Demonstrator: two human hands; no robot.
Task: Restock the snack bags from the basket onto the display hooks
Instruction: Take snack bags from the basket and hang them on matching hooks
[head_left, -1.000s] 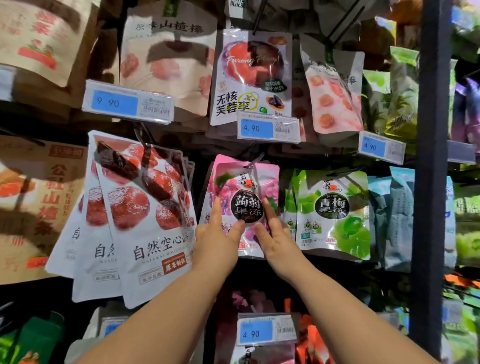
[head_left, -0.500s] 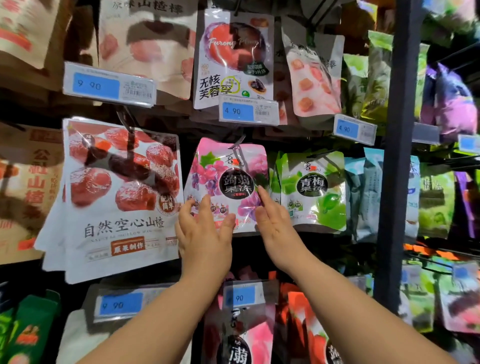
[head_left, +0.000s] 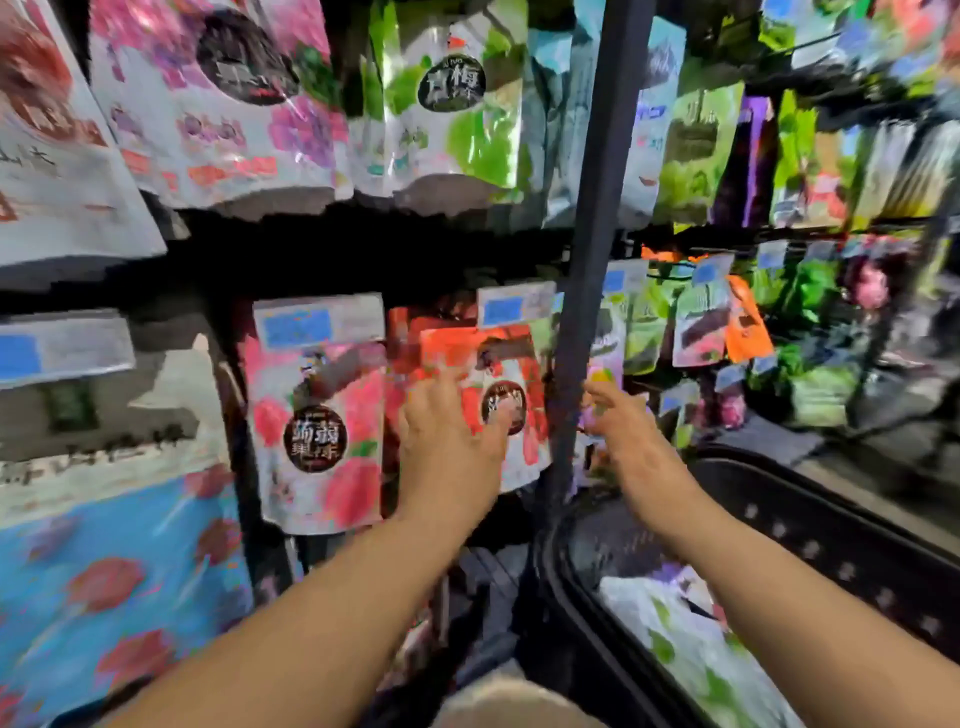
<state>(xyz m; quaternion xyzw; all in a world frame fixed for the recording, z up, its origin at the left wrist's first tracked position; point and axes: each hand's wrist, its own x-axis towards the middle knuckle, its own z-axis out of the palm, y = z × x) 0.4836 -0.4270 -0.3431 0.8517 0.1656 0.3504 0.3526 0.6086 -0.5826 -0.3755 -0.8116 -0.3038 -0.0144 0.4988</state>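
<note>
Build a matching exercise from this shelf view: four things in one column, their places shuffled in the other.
Things
1. left hand
2. right hand
3. basket
4. green bag

Places
A. hanging in the top row, left of the post
B. lower right, black, with bags inside
C. in front of the red bag, left of the dark post
D. right of the dark post, by the basket

Pairs: 1-C, 2-D, 3-B, 4-A
</note>
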